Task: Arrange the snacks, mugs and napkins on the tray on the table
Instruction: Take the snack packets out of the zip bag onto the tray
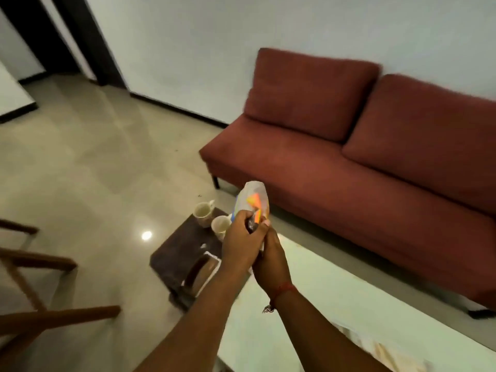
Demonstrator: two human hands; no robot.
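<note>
My left hand and my right hand are clasped together around the lower end of a snack packet, white with orange, yellow and blue print, held upright above the table's left end. Below them a dark brown tray carries two cream mugs, one at the far edge and one partly behind my left hand. A napkin holder with white napkins stands on the tray's near part. The view is blurred.
The tray sits at the left end of a pale glass-topped table. A dark red sofa stands just behind. Wooden chair legs are at the left on a glossy beige floor.
</note>
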